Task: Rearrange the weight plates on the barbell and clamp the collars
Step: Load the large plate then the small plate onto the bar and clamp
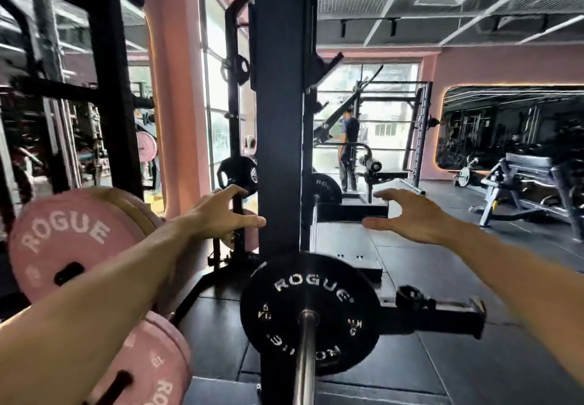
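Observation:
A small black Rogue plate (311, 313) sits on the steel barbell sleeve (305, 360), which runs toward me at the bottom centre. My left hand (221, 213) and my right hand (407, 215) reach forward above the plate, one on each side of the black rack upright (279, 120). Both are open, fingers spread, holding nothing and clear of the plate. A black collar (410, 297) lies on the rack's floor foot to the right of the plate. Pink Rogue plates (66, 246) are stored at the left, partly behind my left forearm.
More pink plates (158, 363) hang low at the left. Black plates (237, 175) sit on pegs behind the upright. A person (347, 148) stands far back by the window. Benches and machines (524, 180) fill the right. Dark rubber flooring (442, 370) lies under the rack.

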